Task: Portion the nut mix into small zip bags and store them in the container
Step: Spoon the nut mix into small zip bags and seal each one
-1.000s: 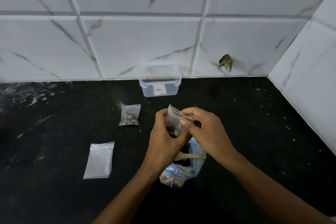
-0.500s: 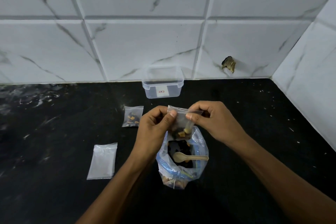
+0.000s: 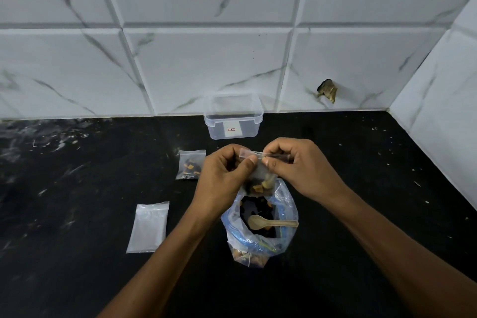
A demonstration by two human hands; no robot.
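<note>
Clear plastic container [image 3: 233, 121] at the wall, nothing visible inside. One filled bag [image 3: 191, 164] lying on the black counter [image 3: 77, 162]; empty bags [image 3: 149, 226] nearer, unused. Second small bag [image 3: 258, 175], part-filled, held above the open nut mix bag [image 3: 259, 224] with spoon [image 3: 271, 222] inside. Left hand [image 3: 227, 178] and right hand [image 3: 302, 165] pinching its zip strip between thumb and curled fingers. Sealing judged under way; storing not begun.

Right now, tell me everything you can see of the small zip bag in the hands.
The small zip bag is clear thin plastic, held upright above the big nut mix bag. The left hand and right hand pinch its zip strip from either side. Nut pieces, orange, pale and dark, sit at its bottom.
</note>
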